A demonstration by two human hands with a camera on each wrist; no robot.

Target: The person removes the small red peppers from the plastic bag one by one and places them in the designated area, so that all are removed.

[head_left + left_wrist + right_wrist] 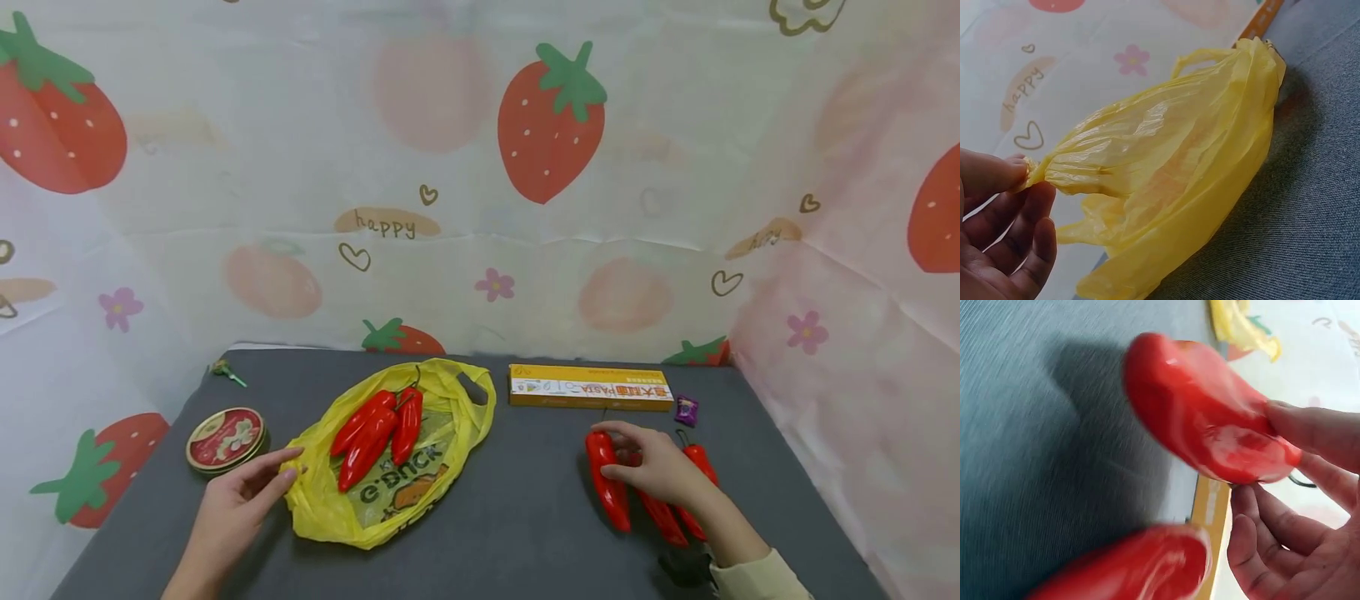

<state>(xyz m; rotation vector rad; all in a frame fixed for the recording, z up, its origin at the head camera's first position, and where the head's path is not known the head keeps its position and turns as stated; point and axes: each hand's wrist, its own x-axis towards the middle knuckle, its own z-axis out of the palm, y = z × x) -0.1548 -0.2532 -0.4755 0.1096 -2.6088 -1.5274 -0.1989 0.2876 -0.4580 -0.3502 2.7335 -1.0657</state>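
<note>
My left hand [236, 508] pinches the left edge of a yellow plastic bag [322, 521] between thumb and fingers; the left wrist view shows the bag's plastic [1166, 156] gathered at the fingertips. Several red chili peppers [369, 448] lie inside the bag's open mouth. On the right, my right hand [660, 471] holds a red chili pepper [609, 487] by its upper part; in the right wrist view this pepper [1204, 412] is raised off the table. Beneath and beside that hand lie more red peppers [701, 462], partly hidden by the hand and wrist.
A yellow and white pasta box [591, 388] lies along the back, with a small purple packet [686, 411] beside it. A round red tin [227, 439] stands left of the bag. Behind it is a small green item [227, 372]. A strawberry-printed curtain surrounds the grey table [517, 533].
</note>
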